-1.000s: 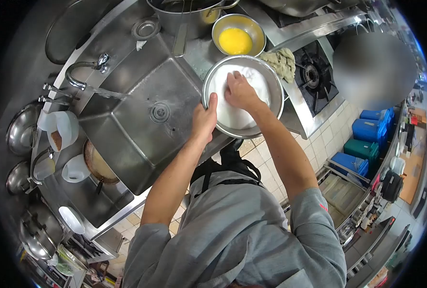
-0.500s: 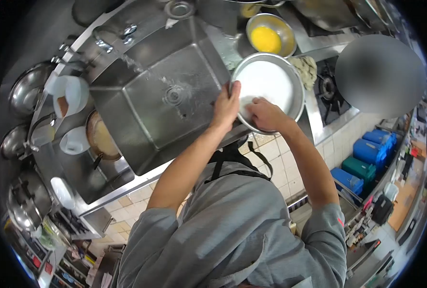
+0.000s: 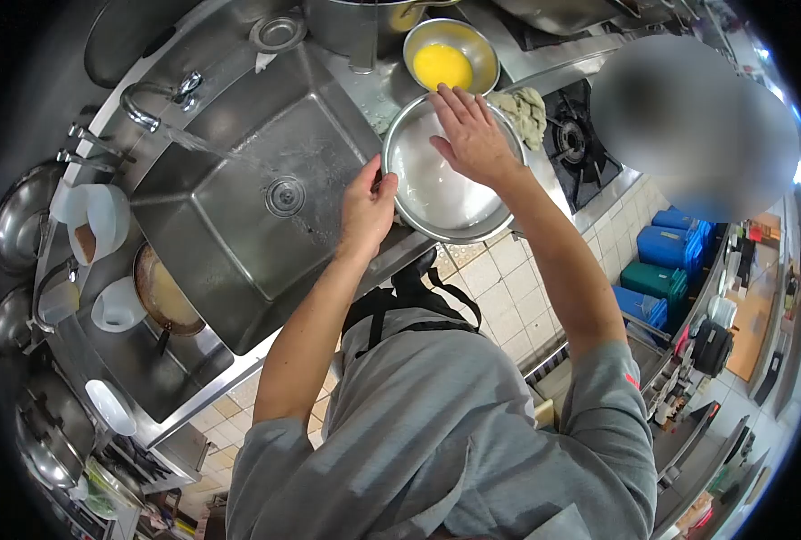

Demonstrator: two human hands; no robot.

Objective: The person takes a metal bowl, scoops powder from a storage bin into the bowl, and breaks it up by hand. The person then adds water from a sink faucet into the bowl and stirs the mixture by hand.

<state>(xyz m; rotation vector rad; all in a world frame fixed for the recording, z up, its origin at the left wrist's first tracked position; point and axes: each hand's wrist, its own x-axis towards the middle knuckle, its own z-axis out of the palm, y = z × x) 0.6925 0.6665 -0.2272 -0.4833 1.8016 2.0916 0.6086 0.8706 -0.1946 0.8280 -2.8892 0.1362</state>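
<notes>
My left hand (image 3: 369, 209) grips the left rim of a wide metal bowl (image 3: 454, 220) at the right edge of the sink. Inside the bowl the bare metal shows through a pale, whitish layer; I cannot make out what it is. Over the bowl's far part lies my right hand (image 3: 472, 139), palm down, fingers stretched out towards the far rim. Just beyond its fingertips stands a smaller metal bowl (image 3: 483, 65) with yellow liquid (image 3: 443, 68) in it.
Water runs from a tap (image 3: 139, 112) into the steel sink (image 3: 229, 252). A crumpled cloth (image 3: 524, 117) lies beside a gas burner (image 3: 570, 137). A frying pan (image 3: 159, 292) and white containers (image 3: 117, 306) stand left. Another person, blurred, is at the right.
My right hand has moved from inside the bowl to its far side, fingers now straightened. The bowl's contents look less solidly white. The whole view has shifted slightly.
</notes>
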